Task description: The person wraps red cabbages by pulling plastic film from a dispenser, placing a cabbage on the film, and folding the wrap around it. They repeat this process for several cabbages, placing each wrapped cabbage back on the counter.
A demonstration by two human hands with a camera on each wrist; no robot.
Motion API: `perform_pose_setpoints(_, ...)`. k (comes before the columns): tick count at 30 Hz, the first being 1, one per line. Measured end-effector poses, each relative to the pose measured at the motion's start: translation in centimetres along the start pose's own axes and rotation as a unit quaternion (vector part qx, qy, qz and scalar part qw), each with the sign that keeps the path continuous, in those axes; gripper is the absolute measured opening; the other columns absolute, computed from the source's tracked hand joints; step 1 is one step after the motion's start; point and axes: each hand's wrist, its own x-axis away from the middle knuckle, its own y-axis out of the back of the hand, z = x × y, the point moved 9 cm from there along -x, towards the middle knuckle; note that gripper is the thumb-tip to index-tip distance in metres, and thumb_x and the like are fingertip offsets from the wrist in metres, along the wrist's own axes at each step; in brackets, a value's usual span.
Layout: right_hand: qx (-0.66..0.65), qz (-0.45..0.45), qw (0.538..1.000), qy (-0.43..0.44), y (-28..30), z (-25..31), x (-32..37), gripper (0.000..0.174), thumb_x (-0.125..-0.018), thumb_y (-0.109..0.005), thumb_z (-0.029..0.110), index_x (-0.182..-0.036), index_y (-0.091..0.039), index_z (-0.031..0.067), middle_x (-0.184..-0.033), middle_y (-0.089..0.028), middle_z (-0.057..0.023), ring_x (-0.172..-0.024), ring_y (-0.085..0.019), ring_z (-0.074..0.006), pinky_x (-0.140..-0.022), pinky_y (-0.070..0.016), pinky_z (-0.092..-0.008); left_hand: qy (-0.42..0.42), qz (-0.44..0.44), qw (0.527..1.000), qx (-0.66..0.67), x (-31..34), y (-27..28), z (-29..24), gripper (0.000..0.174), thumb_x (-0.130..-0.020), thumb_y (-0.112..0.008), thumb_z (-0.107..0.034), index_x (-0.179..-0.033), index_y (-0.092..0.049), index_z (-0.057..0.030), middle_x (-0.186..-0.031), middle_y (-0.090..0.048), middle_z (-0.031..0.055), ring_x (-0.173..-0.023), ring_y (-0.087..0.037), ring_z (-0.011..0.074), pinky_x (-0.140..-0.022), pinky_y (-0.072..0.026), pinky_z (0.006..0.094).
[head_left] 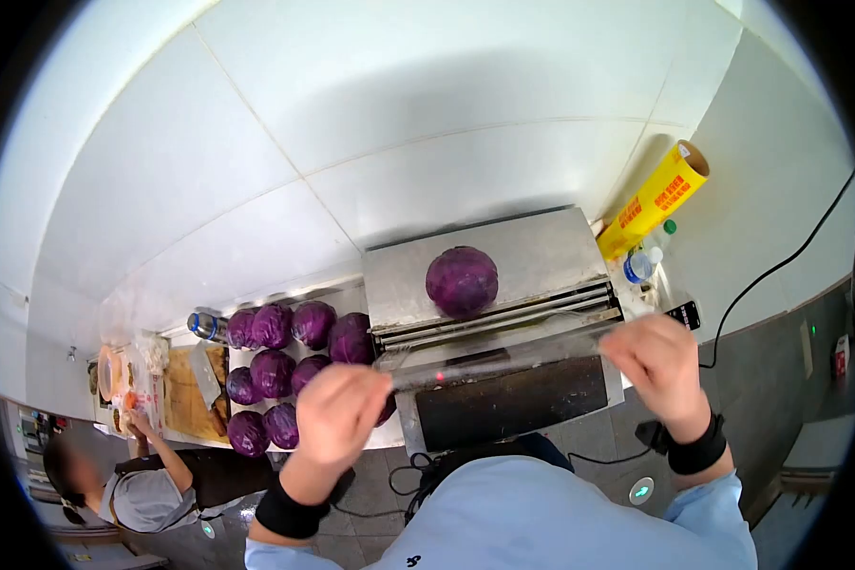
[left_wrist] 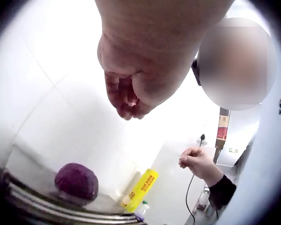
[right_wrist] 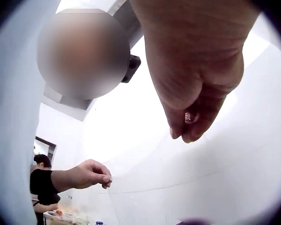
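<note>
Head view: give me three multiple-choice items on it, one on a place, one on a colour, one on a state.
1. Where is the lone cabbage?
A. on the machine's plate
B. on the floor
C. in a bowl

2. What colour is the roll?
A. green
B. yellow
C. black

3. What are the hands doing?
A. hanging idle
B. cutting
C. pinching film taut between them

Key:
1 A, it sits on the steel plate.
2 B, its sleeve is yellow with red print.
3 C, the left hand and right hand each pinch an end.
</note>
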Motion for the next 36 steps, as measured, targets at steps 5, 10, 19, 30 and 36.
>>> perform_pose_setpoints(5, -0.064, -0.04, 0.992, -0.098, -2.4, -6.8, -6.6, 0.008, -0.088, -0.076, 0.006, -0.093, -0.073, 0.0012, -0.084, -0.072, -0.0108, -0.072, -0.068, -0.0232, -0.066, -0.0539, -0.0336, 0.123, 0.012, 0.992, 0.008, -6.1, -1.6, 6.7, 0.008, -0.088, -0.074, -0.007, -0.09, -0.073, 0.001, -0.081, -0.07, 0.0143, -0.073, -0.069, 0.0313, -0.065, -0.0534, 0.0368)
perform_pose_setpoints(10, -0.161, -0.066, 0.965, -0.197, -8.2, -16.6, -13.0, 0.017, -0.09, -0.076, 0.015, -0.094, -0.073, -0.0012, -0.075, -0.07, -0.0092, -0.064, -0.06, -0.0157, -0.062, -0.049, -0.03, 0.272, -0.006, 0.957, 0.1, -10.4, -5.7, 16.6, 0.02, -0.092, -0.075, -0.016, -0.098, -0.076, 0.0033, -0.075, -0.071, 0.0088, -0.068, -0.062, 0.0119, -0.065, -0.0502, 0.0294)
perform_pose_setpoints(19, -0.119, -0.053, 0.962, -0.238, -17.4, -24.5, -16.3, 0.018, -0.087, -0.075, 0.018, -0.09, -0.075, 0.0008, -0.076, -0.071, -0.0139, -0.068, -0.067, -0.0247, -0.065, -0.0522, -0.0356, 0.358, -0.04, 0.915, 0.183, -12.0, -14.8, 26.8, 0.017, -0.092, -0.077, -0.014, -0.092, -0.076, 0.0028, -0.075, -0.07, 0.002, -0.068, -0.06, 0.0085, -0.063, -0.0486, 0.0259)
perform_pose_setpoints(30, 0.039, 0.071, 0.969, -0.232, -25.2, -27.5, -13.5, 0.014, -0.083, -0.073, 0.016, -0.087, -0.077, 0.003, -0.085, -0.073, -0.0199, -0.083, -0.071, -0.0389, -0.079, -0.0574, -0.0468, 0.385, 0.111, 0.916, 0.032, -8.3, -21.2, 29.8, 0.022, -0.085, -0.078, -0.025, -0.093, -0.08, -0.0045, -0.083, -0.076, 0.0143, -0.076, -0.074, 0.0266, -0.072, -0.0565, 0.0382)
perform_pose_setpoints(36, 0.087, 0.146, 0.96, -0.221, -28.5, -26.9, -11.1, 0.014, -0.083, -0.069, 0.014, -0.084, -0.075, 0.0023, -0.086, -0.073, -0.0207, -0.084, -0.071, -0.0407, -0.079, -0.0575, -0.0486, 0.354, 0.193, 0.915, -0.027, -6.2, -22.8, 28.8, 0.02, -0.081, -0.078, -0.023, -0.09, -0.08, -0.005, -0.083, -0.076, 0.0157, -0.077, -0.074, 0.0316, -0.074, -0.0576, 0.0414)
